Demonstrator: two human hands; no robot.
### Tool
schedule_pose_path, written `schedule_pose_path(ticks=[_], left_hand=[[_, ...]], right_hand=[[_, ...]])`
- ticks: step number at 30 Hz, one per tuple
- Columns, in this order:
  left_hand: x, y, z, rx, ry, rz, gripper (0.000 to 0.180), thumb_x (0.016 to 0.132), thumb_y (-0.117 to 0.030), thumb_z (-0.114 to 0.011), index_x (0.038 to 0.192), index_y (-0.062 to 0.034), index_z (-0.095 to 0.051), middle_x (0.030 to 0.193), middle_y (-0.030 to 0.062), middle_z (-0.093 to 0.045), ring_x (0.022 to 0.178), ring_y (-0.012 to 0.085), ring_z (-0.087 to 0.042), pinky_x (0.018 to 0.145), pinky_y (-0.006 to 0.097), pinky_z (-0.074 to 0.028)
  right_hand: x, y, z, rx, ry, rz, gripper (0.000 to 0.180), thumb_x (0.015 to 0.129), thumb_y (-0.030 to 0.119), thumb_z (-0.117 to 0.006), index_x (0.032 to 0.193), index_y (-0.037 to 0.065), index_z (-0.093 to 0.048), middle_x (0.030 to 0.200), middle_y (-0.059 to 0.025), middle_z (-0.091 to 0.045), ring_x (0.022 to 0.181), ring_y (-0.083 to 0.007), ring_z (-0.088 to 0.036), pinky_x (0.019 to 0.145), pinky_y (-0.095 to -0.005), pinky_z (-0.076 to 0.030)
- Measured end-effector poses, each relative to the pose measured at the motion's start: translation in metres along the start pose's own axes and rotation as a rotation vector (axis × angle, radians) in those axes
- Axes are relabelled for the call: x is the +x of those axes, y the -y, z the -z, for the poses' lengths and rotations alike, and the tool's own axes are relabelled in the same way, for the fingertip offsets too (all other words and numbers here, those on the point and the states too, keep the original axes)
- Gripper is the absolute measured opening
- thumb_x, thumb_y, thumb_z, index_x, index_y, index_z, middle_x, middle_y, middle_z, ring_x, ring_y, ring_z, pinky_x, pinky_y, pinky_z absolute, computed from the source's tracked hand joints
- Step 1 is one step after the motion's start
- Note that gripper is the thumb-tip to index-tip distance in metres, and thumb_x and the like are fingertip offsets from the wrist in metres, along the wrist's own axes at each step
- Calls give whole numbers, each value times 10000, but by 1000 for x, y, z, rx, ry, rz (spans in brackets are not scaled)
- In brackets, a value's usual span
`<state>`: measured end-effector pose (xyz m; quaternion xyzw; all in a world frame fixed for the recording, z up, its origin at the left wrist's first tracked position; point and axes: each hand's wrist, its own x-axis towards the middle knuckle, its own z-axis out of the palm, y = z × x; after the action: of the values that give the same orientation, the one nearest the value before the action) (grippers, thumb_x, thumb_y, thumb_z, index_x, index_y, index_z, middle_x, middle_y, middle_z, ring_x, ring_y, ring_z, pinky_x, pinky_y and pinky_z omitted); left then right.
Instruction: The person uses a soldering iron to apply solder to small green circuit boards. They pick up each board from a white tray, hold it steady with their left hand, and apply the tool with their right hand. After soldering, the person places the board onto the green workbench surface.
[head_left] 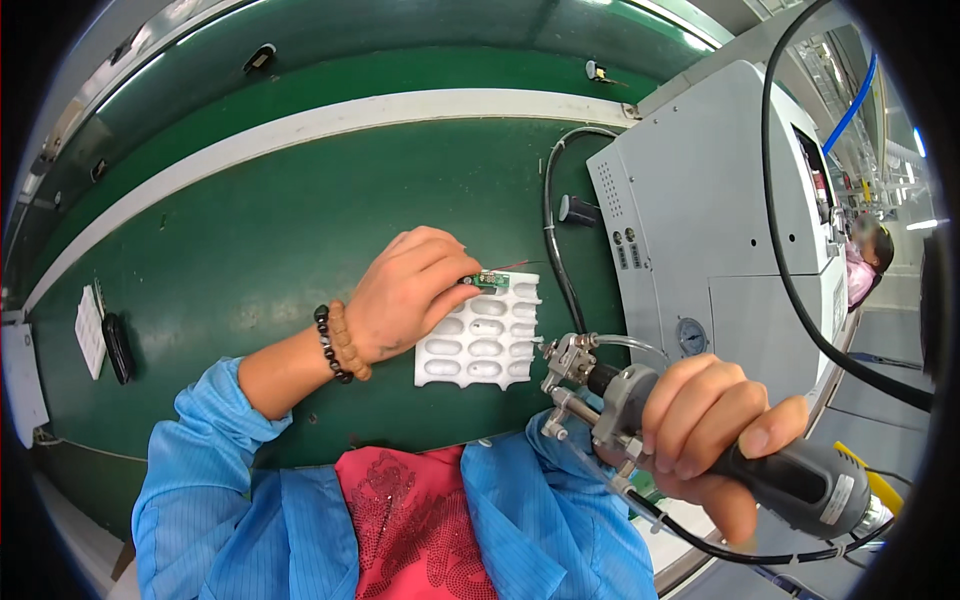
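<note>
My left hand [415, 288] pinches a small green circuit board [488, 280] between thumb and fingers, with thin reddish wires trailing off to the right. The board is over the far edge of a white tray [478, 357] with rows of oval pockets. Wrapped round a grey and black power screwdriver [640, 405] is my right hand [715, 435]. The tool's metal tip end points left, close to the tray's right edge. A clear tube and a black cable run from the tool.
On the right stands a large grey machine [690, 210] with a gauge and sockets. A black hose [552, 225] curves beside it, near a dark cylinder [578, 211]. The green bench [280, 215] carries a white block [89, 335] and a black case [118, 348] at left. Another person [866, 268] sits far right.
</note>
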<state>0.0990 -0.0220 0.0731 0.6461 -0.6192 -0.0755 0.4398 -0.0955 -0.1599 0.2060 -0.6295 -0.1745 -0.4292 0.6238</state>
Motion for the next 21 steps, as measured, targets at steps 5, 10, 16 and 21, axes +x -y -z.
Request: schedule_pose_path(ticks=[5,10,16,21], left_hand=[[-15,11,-19,44,-32,-33,243,781,-113,-766,988,-36,-666,935,100,-645,911,301,-629,815,413,-503],[-16,6,-27,1,-54,-33,251,789,-90,-754,1015,-24,-668,938,115,-653,866,305,-642,772,393,-531],[-40,-12,-26,-72,-52,63,291,788,-133,-757,1046,-32,-669,970,120,-675,916,310,-650,830,403,-522],[-45,-11,-33,-129,-92,59,277,763,-155,-786,997,-37,-696,1002,103,-692,981,292,-652,878,403,-510]], right_hand=[[3,0,-2,65,42,-33,537,820,356,-808,1041,17,-456,662,-51,-569,479,-169,-565,446,-285,-475],[4,-9,-7,67,-6,-15,521,816,333,-817,1010,-3,-467,629,-58,-572,465,-175,-563,421,-279,-464],[4,-22,-13,154,-24,-7,496,818,289,-818,1004,-16,-474,613,-76,-582,459,-184,-567,424,-299,-484],[5,-31,-18,122,-50,-27,499,820,289,-811,1021,-12,-467,601,-65,-582,461,-185,-570,431,-301,-489]])
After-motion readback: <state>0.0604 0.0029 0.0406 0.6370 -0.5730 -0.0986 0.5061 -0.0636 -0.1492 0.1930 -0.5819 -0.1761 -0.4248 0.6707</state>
